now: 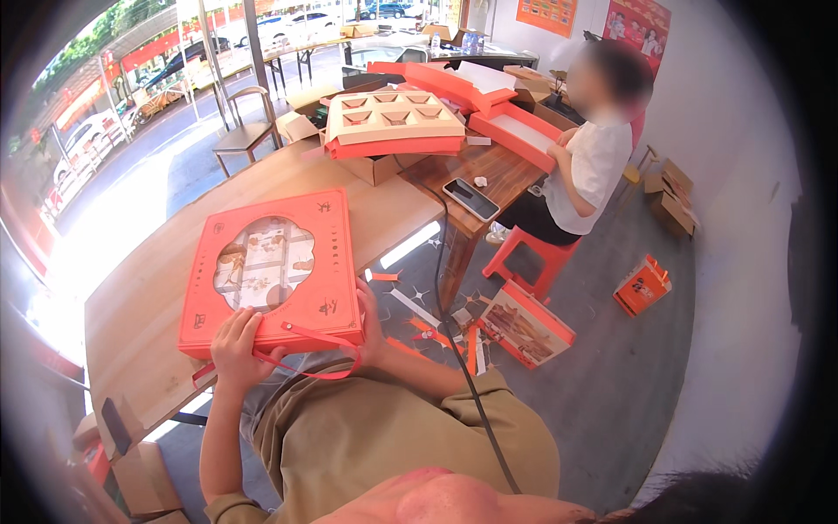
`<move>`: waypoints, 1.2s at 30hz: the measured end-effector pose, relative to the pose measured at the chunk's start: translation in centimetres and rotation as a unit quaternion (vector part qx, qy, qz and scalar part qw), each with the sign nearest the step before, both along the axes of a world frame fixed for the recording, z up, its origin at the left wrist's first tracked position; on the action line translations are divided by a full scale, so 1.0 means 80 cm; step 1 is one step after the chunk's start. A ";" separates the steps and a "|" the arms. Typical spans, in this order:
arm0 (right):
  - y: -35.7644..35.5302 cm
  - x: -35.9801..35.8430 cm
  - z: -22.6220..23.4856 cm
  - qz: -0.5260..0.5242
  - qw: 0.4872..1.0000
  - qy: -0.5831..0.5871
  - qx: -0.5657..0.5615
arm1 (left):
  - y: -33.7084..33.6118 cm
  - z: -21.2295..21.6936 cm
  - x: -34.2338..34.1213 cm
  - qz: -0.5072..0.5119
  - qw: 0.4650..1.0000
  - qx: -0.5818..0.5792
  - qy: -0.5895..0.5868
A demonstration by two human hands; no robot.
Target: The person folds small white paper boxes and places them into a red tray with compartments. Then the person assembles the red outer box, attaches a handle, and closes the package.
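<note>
A square red gift box (339, 262) lies on the wooden table in front of me. Its lid has a scalloped clear window, through which pale, patterned compartments show. A red ribbon handle (325, 337) loops out from its near edge. My left hand (237, 349) is closed over that near edge, fingers on the lid and thumb by the ribbon. My right hand (371, 327) grips the near right corner from the side; some of its fingers are hidden by the box.
Beyond the box, a beige tray (393, 135) with cut-out compartments sits on red boxes. A phone (471, 199) lies on a darker table, where a seated person (602, 140) holds an open red box (519, 131). A black cable (443, 262) hangs nearby; scraps and boxes litter the floor.
</note>
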State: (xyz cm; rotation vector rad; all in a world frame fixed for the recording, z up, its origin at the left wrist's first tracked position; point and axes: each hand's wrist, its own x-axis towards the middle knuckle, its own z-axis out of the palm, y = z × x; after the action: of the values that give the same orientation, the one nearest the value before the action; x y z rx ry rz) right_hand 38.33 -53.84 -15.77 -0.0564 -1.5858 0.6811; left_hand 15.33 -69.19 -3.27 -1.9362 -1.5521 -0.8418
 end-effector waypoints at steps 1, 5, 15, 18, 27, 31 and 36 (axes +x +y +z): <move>-0.001 0.000 -0.003 0.006 1.000 -0.003 -0.011 | -0.003 0.000 0.000 -0.006 1.000 0.002 -0.004; 0.010 -0.006 -0.021 0.047 0.998 -0.003 -0.039 | 0.002 -0.014 -0.002 0.000 1.000 0.014 -0.015; 0.030 0.012 -0.005 0.035 0.987 -0.134 -0.083 | -0.001 -0.008 0.005 0.070 0.997 -0.030 0.015; 0.032 0.013 0.000 0.000 0.983 -0.165 -0.085 | -0.009 -0.003 0.005 0.075 0.995 -0.058 0.028; 0.021 -0.005 0.000 -0.061 0.985 -0.127 -0.100 | -0.006 -0.012 -0.015 0.057 0.997 -0.038 0.021; 0.029 -0.011 -0.004 -0.080 0.982 -0.131 -0.115 | -0.003 -0.001 -0.006 0.072 0.997 -0.018 0.036; 0.023 -0.014 0.008 -0.096 0.984 -0.124 -0.088 | -0.011 -0.004 -0.012 0.073 0.996 -0.035 0.022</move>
State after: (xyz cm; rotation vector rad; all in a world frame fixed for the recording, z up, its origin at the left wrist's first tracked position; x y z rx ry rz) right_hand 37.22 -52.02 -15.15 -0.4338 -1.7270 0.6792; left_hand 14.39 -70.06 -3.56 -1.8505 -1.6950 -0.6872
